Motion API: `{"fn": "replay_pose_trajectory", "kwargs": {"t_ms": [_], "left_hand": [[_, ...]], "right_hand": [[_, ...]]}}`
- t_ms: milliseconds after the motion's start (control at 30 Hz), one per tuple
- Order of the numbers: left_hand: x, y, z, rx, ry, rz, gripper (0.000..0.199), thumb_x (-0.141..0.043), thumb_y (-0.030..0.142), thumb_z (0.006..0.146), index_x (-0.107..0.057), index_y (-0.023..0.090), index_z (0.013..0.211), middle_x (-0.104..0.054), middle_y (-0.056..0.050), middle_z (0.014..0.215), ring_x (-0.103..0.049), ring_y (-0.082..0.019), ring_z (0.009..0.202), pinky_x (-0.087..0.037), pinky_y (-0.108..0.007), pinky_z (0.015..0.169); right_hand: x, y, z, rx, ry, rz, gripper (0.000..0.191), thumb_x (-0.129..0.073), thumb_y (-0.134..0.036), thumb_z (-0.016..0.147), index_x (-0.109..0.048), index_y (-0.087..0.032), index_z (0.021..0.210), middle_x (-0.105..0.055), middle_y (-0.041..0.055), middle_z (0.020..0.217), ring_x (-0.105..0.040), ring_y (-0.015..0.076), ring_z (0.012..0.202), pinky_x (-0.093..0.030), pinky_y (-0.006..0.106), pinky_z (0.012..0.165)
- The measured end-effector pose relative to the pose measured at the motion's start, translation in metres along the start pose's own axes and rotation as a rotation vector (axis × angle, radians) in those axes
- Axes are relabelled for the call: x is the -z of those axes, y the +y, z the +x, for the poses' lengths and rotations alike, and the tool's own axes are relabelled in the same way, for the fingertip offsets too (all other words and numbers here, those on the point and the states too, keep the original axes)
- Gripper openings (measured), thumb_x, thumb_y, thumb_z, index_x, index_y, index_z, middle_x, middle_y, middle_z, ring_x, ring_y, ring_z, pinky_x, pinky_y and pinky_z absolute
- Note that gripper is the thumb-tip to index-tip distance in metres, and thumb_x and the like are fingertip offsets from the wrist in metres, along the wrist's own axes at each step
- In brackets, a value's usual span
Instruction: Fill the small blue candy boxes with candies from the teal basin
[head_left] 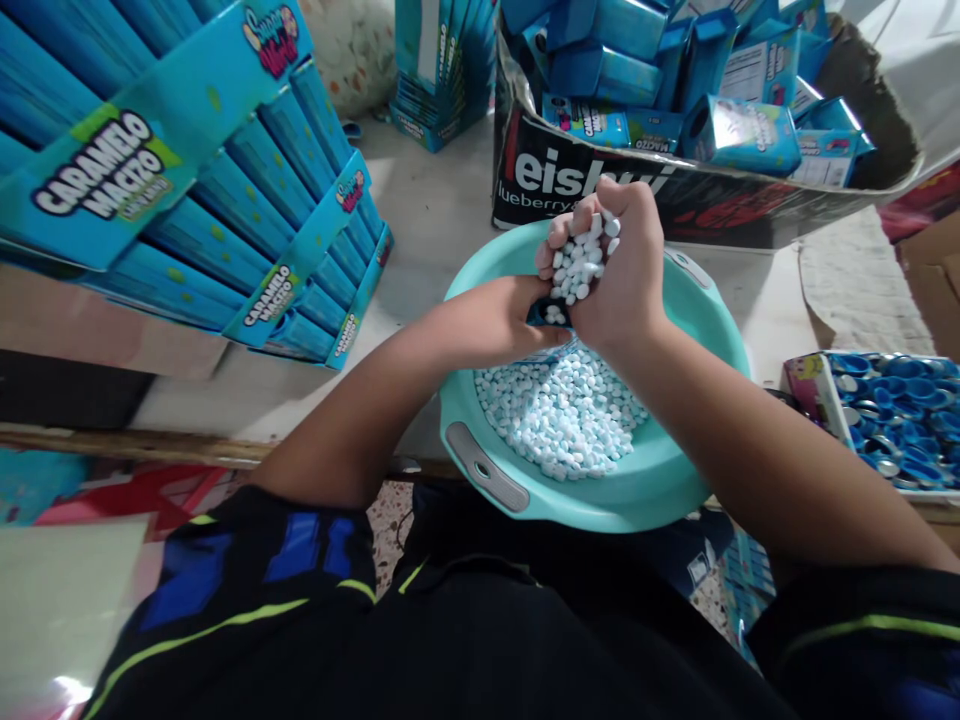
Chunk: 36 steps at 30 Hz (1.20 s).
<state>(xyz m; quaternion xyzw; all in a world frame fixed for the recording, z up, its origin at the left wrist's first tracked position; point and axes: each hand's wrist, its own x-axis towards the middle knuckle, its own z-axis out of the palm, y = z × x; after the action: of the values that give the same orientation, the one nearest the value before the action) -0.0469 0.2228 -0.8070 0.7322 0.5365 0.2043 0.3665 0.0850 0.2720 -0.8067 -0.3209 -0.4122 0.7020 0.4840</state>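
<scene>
Over a turquoise basin (675,480) my right hand (626,260) is cupped around a heap of small pale candies (579,262). Just below and left of it, my left hand (525,325) is wrapped round a small blue box (546,312), whose dark opening shows a few candies inside. The box's lower part is mostly hidden by my left hand. Many pale blue and white candies (566,415) lie loose in the bottom of the basin.
Stacked display trays of blue boxes (247,210) stand at the left. A black carton (517,190) full of blue boxes sits behind the basin, beside another blue stack (442,80). At the right is a tray of blue and silver pieces (900,410). The table's front edge (187,447) crosses the left side.
</scene>
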Motion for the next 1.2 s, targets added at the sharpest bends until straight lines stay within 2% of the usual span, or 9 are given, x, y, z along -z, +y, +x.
{"fn": "replay_pose_trajectory", "kwargs": {"t_ms": [167, 267, 367, 500, 667, 767, 933, 1100, 1200], "left_hand": [[0.002, 0.0, 0.0, 0.009, 0.004, 0.008, 0.053, -0.074, 0.038, 0.083, -0.071, 0.022, 0.134, -0.073, -0.01, 0.136, -0.063, -0.036, 0.131, -0.053, -0.043, 0.107], [0.003, 0.004, -0.001, 0.03, 0.036, 0.001, 0.057, -0.077, 0.038, 0.082, -0.07, 0.022, 0.136, -0.067, -0.01, 0.145, -0.061, -0.037, 0.135, -0.051, -0.046, 0.112], [0.003, 0.008, -0.001, 0.063, 0.085, -0.05, 0.053, -0.077, 0.036, 0.082, -0.072, 0.02, 0.132, -0.071, -0.01, 0.14, -0.063, -0.036, 0.132, -0.052, -0.047, 0.112], [0.0, 0.005, 0.001, -0.012, 0.145, -0.12, 0.05, -0.077, 0.029, 0.081, -0.071, 0.02, 0.131, -0.074, -0.008, 0.131, -0.063, -0.035, 0.131, -0.052, -0.048, 0.113], [-0.002, -0.001, 0.004, -0.09, 0.159, -0.214, 0.046, -0.076, 0.026, 0.082, -0.072, 0.021, 0.127, -0.073, -0.007, 0.132, -0.064, -0.034, 0.131, -0.053, -0.048, 0.113], [0.0, -0.001, 0.005, -0.085, 0.17, -0.182, 0.037, -0.077, 0.032, 0.082, -0.075, 0.019, 0.117, -0.075, -0.009, 0.126, -0.067, -0.034, 0.126, -0.054, -0.047, 0.111], [-0.002, -0.003, 0.005, 0.025, 0.259, -0.204, 0.045, -0.077, 0.036, 0.084, -0.072, 0.016, 0.125, -0.078, -0.011, 0.117, -0.073, -0.028, 0.108, -0.06, -0.042, 0.098], [-0.005, -0.008, 0.007, 0.016, 0.444, -0.284, 0.053, -0.079, 0.035, 0.087, -0.069, 0.017, 0.136, -0.074, -0.012, 0.134, -0.07, -0.028, 0.118, -0.06, -0.041, 0.101], [-0.006, -0.011, 0.008, -0.047, 0.545, -0.317, 0.05, -0.081, 0.029, 0.086, -0.071, 0.017, 0.133, -0.074, -0.011, 0.131, -0.07, -0.029, 0.119, -0.06, -0.041, 0.103]], "right_hand": [[0.003, 0.001, -0.004, 0.026, -0.011, 0.012, 0.053, -0.058, -0.078, 0.087, -0.048, -0.029, 0.072, -0.065, 0.0062, 0.081, -0.069, 0.0298, 0.094, -0.063, 0.046, 0.074], [0.001, 0.001, -0.006, 0.057, -0.042, 0.068, 0.05, -0.059, -0.075, 0.089, -0.053, -0.028, 0.074, -0.067, 0.0047, 0.082, -0.069, 0.0267, 0.085, -0.062, 0.045, 0.075], [-0.003, -0.003, -0.008, 0.092, -0.02, 0.094, 0.046, -0.062, -0.073, 0.09, -0.063, -0.028, 0.081, -0.064, 0.0026, 0.08, -0.069, 0.0245, 0.079, -0.06, 0.042, 0.073], [-0.007, -0.009, -0.009, 0.147, -0.065, 0.056, 0.044, -0.063, -0.072, 0.093, -0.067, -0.028, 0.085, -0.06, 0.0002, 0.072, -0.07, 0.0243, 0.078, -0.06, 0.042, 0.073], [-0.006, -0.01, -0.009, 0.167, -0.076, -0.069, 0.058, -0.055, -0.083, 0.092, -0.067, -0.027, 0.079, -0.061, 0.0016, 0.068, -0.064, 0.0205, 0.067, -0.057, 0.038, 0.069], [-0.005, -0.011, -0.01, 0.146, -0.102, -0.081, 0.061, -0.051, -0.086, 0.091, -0.068, -0.029, 0.081, -0.063, 0.0026, 0.072, -0.068, 0.0222, 0.075, -0.06, 0.038, 0.077], [0.0, -0.021, -0.008, 0.2, -0.242, -0.054, 0.035, -0.06, -0.062, 0.098, -0.074, -0.029, 0.097, -0.071, 0.0028, 0.1, -0.07, 0.0205, 0.102, -0.057, 0.033, 0.095], [0.024, -0.037, 0.008, 0.416, -0.107, -0.572, 0.003, -0.073, -0.031, 0.089, -0.073, -0.028, 0.088, -0.068, 0.0041, 0.104, -0.065, 0.0218, 0.107, -0.057, 0.035, 0.097], [0.039, -0.041, 0.02, 0.388, -0.108, -0.89, 0.006, -0.075, -0.025, 0.084, -0.071, -0.025, 0.087, -0.067, 0.0061, 0.1, -0.065, 0.0239, 0.104, -0.06, 0.038, 0.091]]}}
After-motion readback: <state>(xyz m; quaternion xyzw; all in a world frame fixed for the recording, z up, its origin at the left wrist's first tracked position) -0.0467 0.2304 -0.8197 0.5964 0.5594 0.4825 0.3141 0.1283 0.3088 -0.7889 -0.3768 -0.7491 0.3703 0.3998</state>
